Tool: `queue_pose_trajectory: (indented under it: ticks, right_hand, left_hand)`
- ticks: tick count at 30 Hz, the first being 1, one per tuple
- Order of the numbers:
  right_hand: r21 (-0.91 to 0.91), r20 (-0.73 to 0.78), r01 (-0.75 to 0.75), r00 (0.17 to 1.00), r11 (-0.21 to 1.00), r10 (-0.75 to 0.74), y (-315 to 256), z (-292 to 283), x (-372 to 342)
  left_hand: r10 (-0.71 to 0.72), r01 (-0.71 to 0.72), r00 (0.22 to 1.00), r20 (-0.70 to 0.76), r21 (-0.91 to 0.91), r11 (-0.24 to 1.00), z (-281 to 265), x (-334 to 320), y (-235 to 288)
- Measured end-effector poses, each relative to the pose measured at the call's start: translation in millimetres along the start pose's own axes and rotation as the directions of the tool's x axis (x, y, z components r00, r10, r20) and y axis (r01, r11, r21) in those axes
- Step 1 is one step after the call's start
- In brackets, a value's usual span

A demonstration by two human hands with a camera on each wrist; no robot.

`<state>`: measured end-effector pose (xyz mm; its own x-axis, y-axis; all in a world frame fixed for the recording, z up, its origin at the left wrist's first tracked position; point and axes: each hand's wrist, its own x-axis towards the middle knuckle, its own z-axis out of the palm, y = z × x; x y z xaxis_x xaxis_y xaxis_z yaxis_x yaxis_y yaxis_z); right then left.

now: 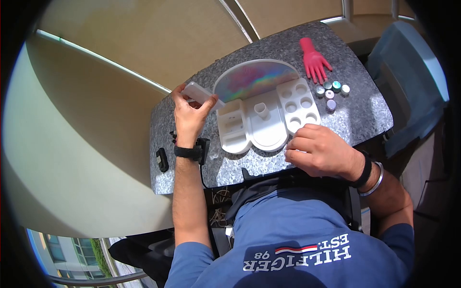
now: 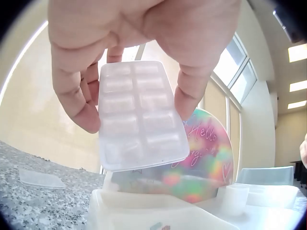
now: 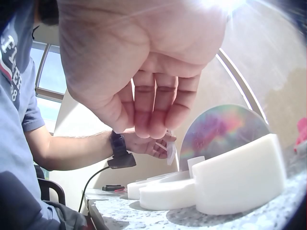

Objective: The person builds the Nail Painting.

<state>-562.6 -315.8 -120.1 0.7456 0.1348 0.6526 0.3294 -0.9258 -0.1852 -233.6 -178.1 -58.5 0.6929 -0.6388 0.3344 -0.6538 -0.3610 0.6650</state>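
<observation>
A clear box with ten small compartments [image 2: 139, 115] is held by its sides between the thumb and fingers of the left hand [image 1: 191, 115], above the left end of the white organizer [image 1: 269, 133]. The organizer has a rounded iridescent panel [image 1: 254, 78] at its back, a small upright cup [image 1: 261, 110] in the middle and round wells at the right. Near the organizer's front right corner is the right hand [image 1: 319, 150]; in the right wrist view its fingers [image 3: 156, 105] bend loosely downward, with nothing seen in them.
Several small round jars [image 1: 331, 105] and a pink hand-shaped item [image 1: 314, 60] lie right of the organizer on the grey speckled table [image 1: 192, 175]. A black device [image 1: 162, 160] lies at the left edge. A flat translucent piece [image 2: 41, 179] rests on the table. A blue chair [image 1: 408, 86] stands at right.
</observation>
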Motion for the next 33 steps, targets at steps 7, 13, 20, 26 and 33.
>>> queue_pose_trajectory:
  ticks: [7,13,20,26,33]
  right_hand:
    - [0.016,0.039,-0.002,0.999,1.000,0.001,1,-6,0]
    - [0.007,-0.008,-0.020,1.000,1.000,0.020,1,-3,2]
    - [0.030,-0.010,-0.036,0.999,0.999,0.036,-1,-4,5]
    - [0.024,0.001,-0.043,0.999,0.999,0.043,-1,-3,6]
    - [0.028,-0.009,-0.040,0.999,0.999,0.040,-2,0,6]
  left_hand:
    - [0.197,-0.185,0.979,-0.054,0.170,0.968,35,7,-25]
    - [0.306,-0.293,0.952,0.003,0.297,0.909,34,1,-24]
    - [0.141,-0.151,0.987,0.073,0.154,0.977,27,-3,-36]
    - [-0.042,0.042,0.999,0.001,0.104,0.994,-18,-7,-46]
    - [-0.192,0.209,0.978,-0.082,0.366,0.907,-78,-24,-86]
